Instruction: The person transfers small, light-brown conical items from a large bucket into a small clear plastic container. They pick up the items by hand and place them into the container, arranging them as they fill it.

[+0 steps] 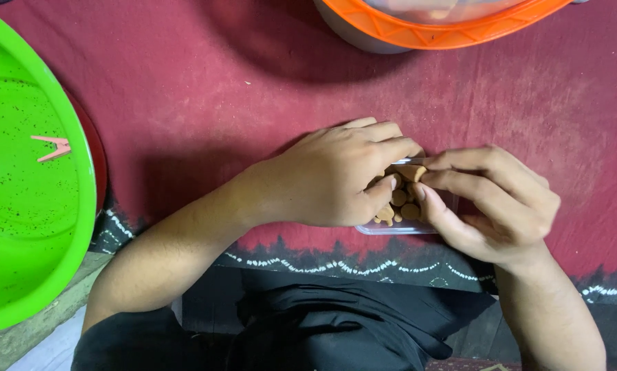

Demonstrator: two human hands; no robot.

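One small clear plastic container (404, 228) sits on the maroon cloth (205, 89) near its patterned front border, holding several small tan round pieces (410, 211); their exact number cannot be told, as both hands cover most of them. The left hand (336, 177) and right hand (497, 206) meet over the container, fingertips together pinching one tan piece (411, 170) whose long axis runs left to right. One green basin (26, 178) lies at the left, one orange-rimmed tub (432, 31) beyond, open cloth between.
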